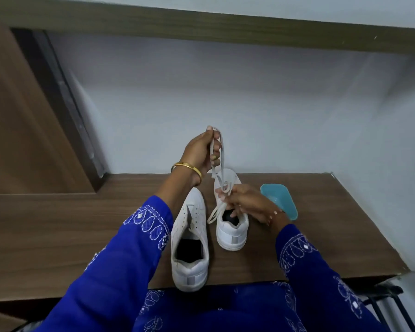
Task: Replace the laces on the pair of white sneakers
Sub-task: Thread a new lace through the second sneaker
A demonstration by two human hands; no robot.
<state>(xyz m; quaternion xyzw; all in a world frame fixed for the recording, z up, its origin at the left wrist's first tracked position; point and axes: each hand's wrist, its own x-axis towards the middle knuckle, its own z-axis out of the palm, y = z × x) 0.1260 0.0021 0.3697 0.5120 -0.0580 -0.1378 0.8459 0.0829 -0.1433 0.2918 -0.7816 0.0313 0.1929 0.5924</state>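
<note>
two white sneakers (231, 219) on table (82, 224); both hands' grip pinches one lace (222, 161).

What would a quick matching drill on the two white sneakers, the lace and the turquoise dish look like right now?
Things:
1. White sneaker nearer the table's front edge
2. White sneaker farther back
3. Pale flat shoelace
4. Turquoise plastic dish

States:
A. Pulled upward by the raised left hand
B. On the wooden table right of both shoes
C. No lace in its eyelets
D. Right hand resting on it

Pairs: 1-C, 2-D, 3-A, 4-B
</note>
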